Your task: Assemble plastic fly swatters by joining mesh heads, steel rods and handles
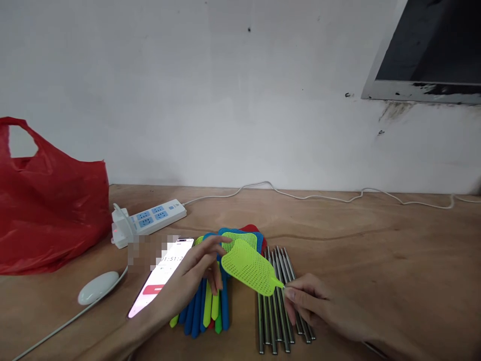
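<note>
My right hand [313,301] pinches a yellow-green fly swatter [250,268] at its narrow neck, where a bit of metal shows at the fingertips. The perforated head points up and left above the table. My left hand [201,263] has its fingers apart beside the head's left edge; whether a fingertip touches it I cannot tell. Beneath that hand lies a pile of blue, green, yellow-green and red swatter heads [250,229] with coloured handles [197,311] towards me. Several silver metal rods [267,321] lie side by side under the held head and near my right hand.
A lit phone [180,255] showing a timer lies left of the pile. Behind it are a white power strip [161,215] and its cable [240,189] along the wall. A white mouse-shaped object [98,288] and a red plastic bag [52,205] are at the left.
</note>
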Motion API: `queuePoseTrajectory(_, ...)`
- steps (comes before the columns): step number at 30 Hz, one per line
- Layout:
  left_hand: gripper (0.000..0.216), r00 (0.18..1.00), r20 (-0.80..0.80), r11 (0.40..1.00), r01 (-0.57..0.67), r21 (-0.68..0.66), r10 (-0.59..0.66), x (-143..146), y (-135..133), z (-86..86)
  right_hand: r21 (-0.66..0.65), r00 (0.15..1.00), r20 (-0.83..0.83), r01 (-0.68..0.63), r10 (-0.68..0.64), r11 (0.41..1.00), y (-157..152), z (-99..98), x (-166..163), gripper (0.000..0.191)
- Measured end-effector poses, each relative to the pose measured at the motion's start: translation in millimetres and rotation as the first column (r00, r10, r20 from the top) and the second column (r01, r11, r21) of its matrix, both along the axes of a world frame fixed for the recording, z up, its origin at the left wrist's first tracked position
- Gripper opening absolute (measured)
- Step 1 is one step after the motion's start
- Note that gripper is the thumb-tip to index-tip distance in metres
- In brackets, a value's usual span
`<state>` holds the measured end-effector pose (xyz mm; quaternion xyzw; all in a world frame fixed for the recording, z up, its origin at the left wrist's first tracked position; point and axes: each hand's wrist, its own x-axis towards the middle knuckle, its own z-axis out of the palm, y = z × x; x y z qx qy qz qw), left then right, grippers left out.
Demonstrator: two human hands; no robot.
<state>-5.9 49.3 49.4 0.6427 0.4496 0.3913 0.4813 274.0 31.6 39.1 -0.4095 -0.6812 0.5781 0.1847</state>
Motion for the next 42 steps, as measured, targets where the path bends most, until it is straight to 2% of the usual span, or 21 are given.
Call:
queuePoseTrajectory(2, 0.037, 0.994, -0.109, 0.977, 0.006, 0.212, 0.018, -3.3, 0.6, -1.6, -0.116, 0.997, -0.082, -0.019, 0.010, 0.993, -0.5, 2.8, -0.7, 0.057)
queuePoseTrajectory(4, 0.033, 0.970, -0.242, 0.925, 0.067, 0.374, 0.028, -5.8, 1.8, -2.7, -0.192, 0.993, -0.114, -0.056, 0.034, 0.980, -1.7, 8.3, -2.5, 0.056)
queuePoseTrajectory(7, 0.022, 0.943, -0.332, 0.877, 0.128, 0.463, 0.037, -7.1, 3.5, -3.0, -0.205, 0.990, -0.120, -0.100, 0.077, 0.974, -3.0, 13.7, -4.7, 0.056)
queuePoseTrajectory(9, 0.019, 0.939, -0.341, 0.897, 0.108, 0.429, 0.050, -5.8, 3.4, -2.4, -0.158, 0.990, -0.120, -0.097, 0.078, 0.983, -2.7, 12.4, -5.0, 0.057)
queuePoseTrajectory(11, 0.027, 0.951, -0.308, 0.943, 0.086, 0.322, 0.018, -3.0, 2.6, -1.2, -0.087, 0.991, -0.115, -0.078, 0.068, 0.993, -1.8, 8.8, -4.0, 0.058)
queuePoseTrajectory(15, 0.035, 0.993, -0.082, 0.996, 0.083, 0.031, -0.081, -1.8, 5.1, 3.0, 0.048, 0.999, 0.002, -0.033, 0.033, 0.998, -0.1, 3.6, 0.6, 0.057)
queuePoseTrajectory(17, 0.037, 1.000, -0.017, 0.998, 0.019, -0.068, -0.020, -7.0, 10.4, 5.7, 0.114, 0.998, 0.062, -0.012, 0.005, 0.993, 1.3, 1.4, 3.4, 0.056)
queuePoseTrajectory(19, 0.041, 0.994, 0.024, 0.992, -0.100, -0.078, 0.102, -13.9, 16.6, 8.2, 0.145, 0.997, 0.058, 0.035, -0.044, 0.989, 4.3, -2.9, 5.9, 0.055)
queuePoseTrajectory(21, 0.043, 0.987, 0.039, 0.986, -0.152, -0.075, 0.155, -18.6, 20.2, 9.7, 0.078, 0.993, -0.019, 0.118, -0.117, 0.990, 9.1, -8.8, 7.3, 0.055)
queuePoseTrajectory(24, 0.041, 0.996, 0.014, 0.991, -0.091, -0.094, 0.092, -16.3, 17.9, 9.2, -0.118, 0.954, -0.193, 0.212, -0.232, 0.970, 15.9, -14.1, 6.9, 0.052)
queuePoseTrajectory(26, 0.040, 0.999, -0.015, 0.993, -0.036, -0.116, 0.035, -10.7, 13.4, 7.1, -0.187, 0.911, -0.285, 0.251, -0.297, 0.950, 16.9, -12.2, 5.7, 0.049)
queuePoseTrajectory(30, 0.046, 0.997, -0.067, 0.985, 0.038, -0.171, -0.050, -2.0, 6.8, 0.6, -0.221, 0.880, -0.324, 0.287, -0.347, 0.932, 7.8, -3.5, 3.1, 0.041)
queuePoseTrajectory(35, 0.044, 0.998, -0.038, 0.982, 0.048, -0.182, -0.056, 0.7, 4.2, -3.4, -0.336, 0.914, -0.321, 0.134, -0.247, 0.932, -1.7, -5.0, 0.3, 0.048)
queuePoseTrajectory(39, 0.062, 0.997, 0.052, 0.990, -0.045, -0.136, 0.052, 1.2, 2.9, -0.3, -0.355, 0.844, -0.370, 0.259, -0.389, 0.898, 3.0, -10.0, -0.9, 0.052)
queuePoseTrajectory(42, 0.061, 0.998, 0.065, 0.991, -0.017, -0.133, 0.026, 1.2, 1.0, 1.2, -0.361, 0.787, -0.405, 0.331, -0.466, 0.872, 6.6, -10.9, -0.8, 0.051)
